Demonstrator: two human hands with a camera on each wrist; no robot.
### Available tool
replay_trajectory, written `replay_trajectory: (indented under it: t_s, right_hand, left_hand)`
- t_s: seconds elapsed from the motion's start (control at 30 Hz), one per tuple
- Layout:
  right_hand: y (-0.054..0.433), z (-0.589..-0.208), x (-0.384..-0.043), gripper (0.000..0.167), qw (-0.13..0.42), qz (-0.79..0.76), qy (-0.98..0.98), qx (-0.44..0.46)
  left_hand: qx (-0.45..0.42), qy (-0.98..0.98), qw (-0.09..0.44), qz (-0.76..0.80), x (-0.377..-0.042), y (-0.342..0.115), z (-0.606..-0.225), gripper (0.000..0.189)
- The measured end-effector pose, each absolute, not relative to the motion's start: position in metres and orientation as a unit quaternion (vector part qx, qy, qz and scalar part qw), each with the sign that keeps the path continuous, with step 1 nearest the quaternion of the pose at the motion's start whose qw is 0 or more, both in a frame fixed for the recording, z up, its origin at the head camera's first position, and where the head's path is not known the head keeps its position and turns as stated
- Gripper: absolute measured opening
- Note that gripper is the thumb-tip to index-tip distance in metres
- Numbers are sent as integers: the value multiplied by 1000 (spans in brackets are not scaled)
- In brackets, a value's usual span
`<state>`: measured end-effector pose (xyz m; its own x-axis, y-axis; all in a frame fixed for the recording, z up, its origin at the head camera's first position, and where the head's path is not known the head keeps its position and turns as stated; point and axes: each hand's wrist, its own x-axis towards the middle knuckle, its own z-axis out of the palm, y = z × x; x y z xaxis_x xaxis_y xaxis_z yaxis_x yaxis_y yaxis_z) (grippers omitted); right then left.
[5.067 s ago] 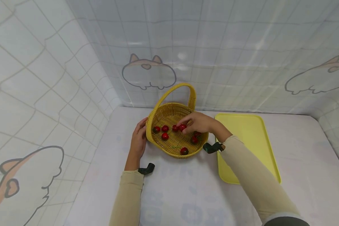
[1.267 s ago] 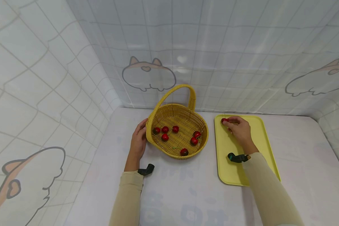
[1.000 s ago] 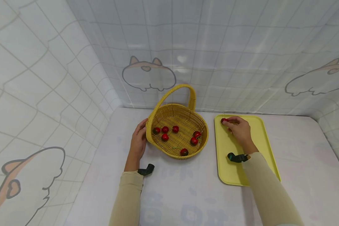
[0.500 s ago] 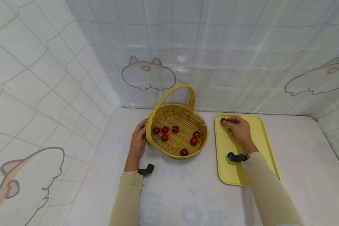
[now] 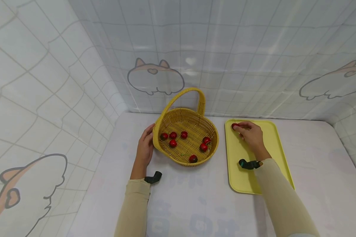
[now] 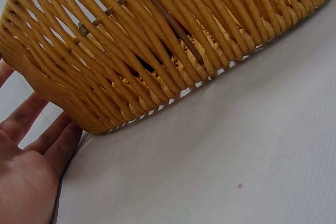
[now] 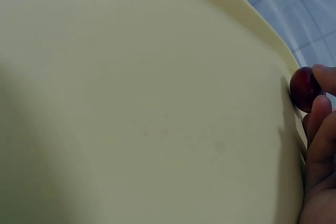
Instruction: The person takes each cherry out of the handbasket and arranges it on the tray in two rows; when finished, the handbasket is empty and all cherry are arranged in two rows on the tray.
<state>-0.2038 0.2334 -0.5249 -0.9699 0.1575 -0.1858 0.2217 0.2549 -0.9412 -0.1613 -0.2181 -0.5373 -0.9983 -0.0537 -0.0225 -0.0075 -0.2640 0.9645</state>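
My right hand (image 5: 250,135) pinches a dark red cherry (image 7: 304,89) between thumb and fingers. It holds the cherry at the far left corner of the yellow tray (image 5: 261,174), close over its surface. My left hand (image 5: 145,144) rests against the left side of the yellow wicker basket (image 5: 184,163), below the foot of its arched handle (image 5: 181,94). In the left wrist view, the fingers (image 6: 50,136) lie loosely extended along the woven wall. Several red cherries lie in the basket, among them one cherry (image 5: 193,159) with a green stem near the front rim.
Both basket and tray stand on a white cloth-covered table (image 5: 190,204), the basket left of the tray. A tiled-pattern sheet (image 5: 243,65) rises behind them, and another patterned sheet (image 5: 47,108) closes off the left side.
Since the oldest frame, my right hand has carried a cherry from the basket to the tray. In the last second the cherry's raised stem has dropped from sight. My left hand has stayed put.
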Motion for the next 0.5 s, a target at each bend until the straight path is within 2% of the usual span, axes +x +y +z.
replay_trajectory:
  t_s: [0.5]
  right_hand:
    - [223,-487,-191,46,53,-612,780,116]
  left_hand:
    - [32,-608,16,-793,-161,-218,-536,42]
